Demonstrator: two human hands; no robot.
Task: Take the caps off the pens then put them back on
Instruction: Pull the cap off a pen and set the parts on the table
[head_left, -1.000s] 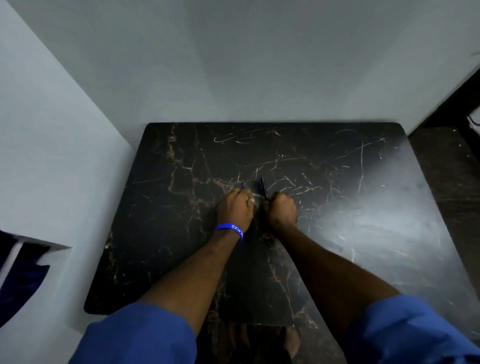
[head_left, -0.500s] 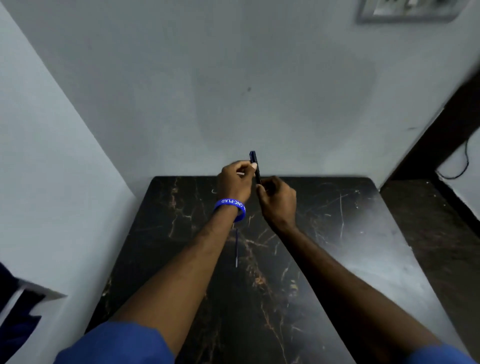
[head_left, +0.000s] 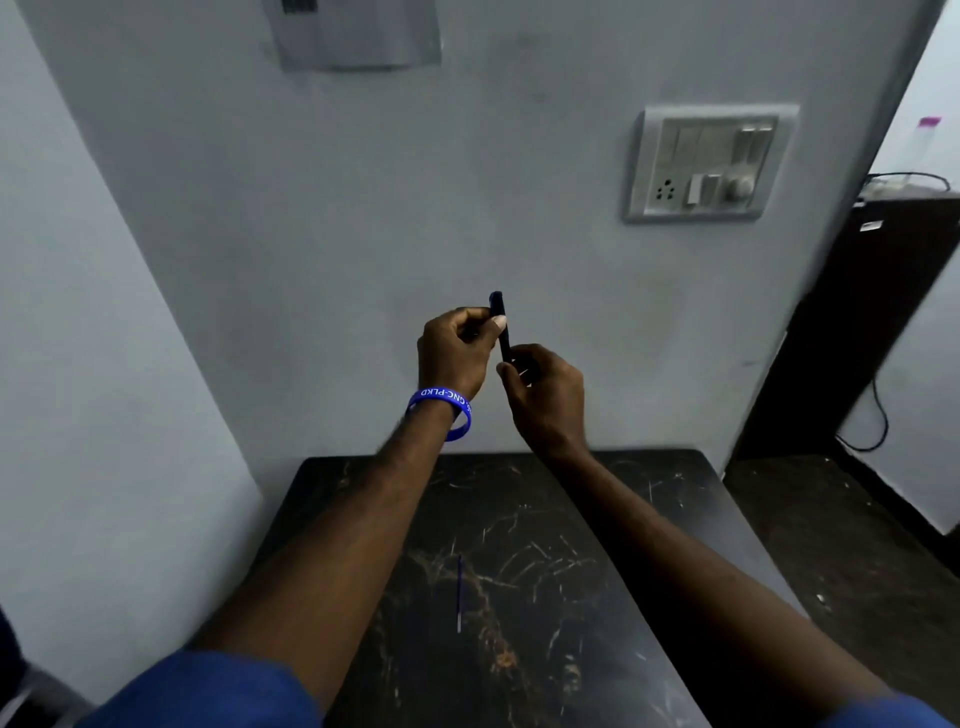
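- The pen (head_left: 500, 325) is held up in the air in front of the wall, well above the bench (head_left: 675, 499), between both hands.
- Its long axis stands almost upright, and the top end leans a little to the left.
- The left hand (head_left: 453, 349) holds the upper part: thumb and fingers (head_left: 497, 322) are pressed together on the pen just under its top end, which sticks out above them.
- The right hand (head_left: 545, 395) is lower and closes around the bottom part of the pen; how its fingers press there, I cannot tell exactly, because they hide the pen.
- So the two hands sit one above the other along the same axis. I judge that a pull straight along this axis, upper hand up and lower hand down, would separate cap from body.
- Which end carries the cap is too dark to tell.
- A second pen (head_left: 459, 592), thin and blue, lies on the bench near the person, pointing away from the person, and neither hand touches it.
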